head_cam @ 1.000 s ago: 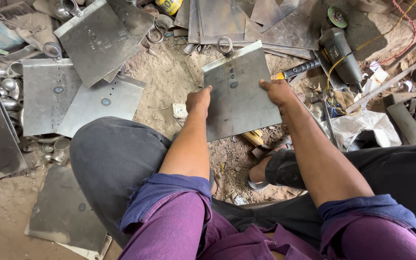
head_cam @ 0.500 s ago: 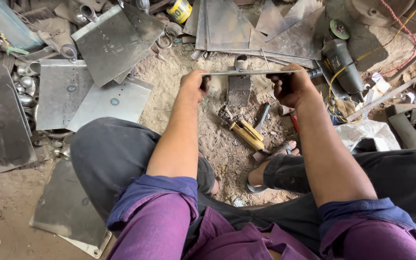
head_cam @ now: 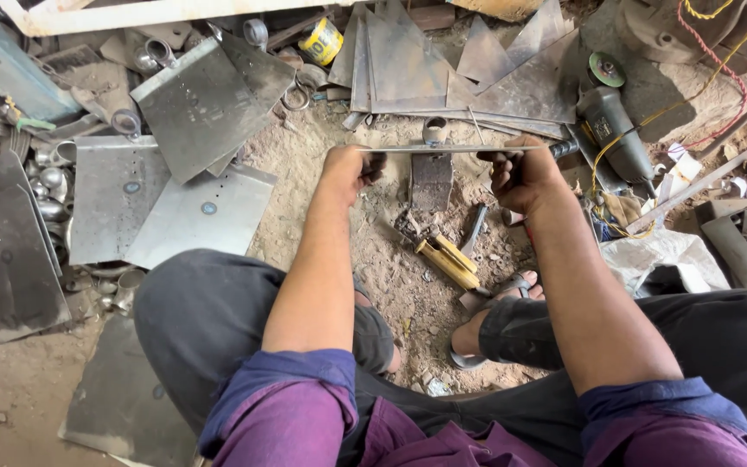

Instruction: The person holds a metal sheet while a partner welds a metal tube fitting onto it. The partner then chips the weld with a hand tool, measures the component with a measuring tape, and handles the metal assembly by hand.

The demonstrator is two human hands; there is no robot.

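I hold a flat grey metal sheet (head_cam: 443,149) level and edge-on to the camera, so it shows only as a thin line. My left hand (head_cam: 349,166) grips its left end and my right hand (head_cam: 520,177) grips its right end. Under the sheet a small steel block (head_cam: 430,177) with a ring on top stands in the sandy ground. A yellow-handled tool (head_cam: 447,259) lies in the dirt below my hands, near my sandalled foot (head_cam: 486,324).
Several cut metal sheets (head_cam: 166,199) lie at left and more lean at the back (head_cam: 443,60). An angle grinder (head_cam: 616,130) with a yellow cord sits at right. Small metal rings and pipe bits (head_cam: 49,182) litter the left edge. A yellow can (head_cam: 322,39) stands at the top.
The sheet was face-up towards me a second ago; I have tipped it flat so only its edge shows, and the block and tools beneath came into view.
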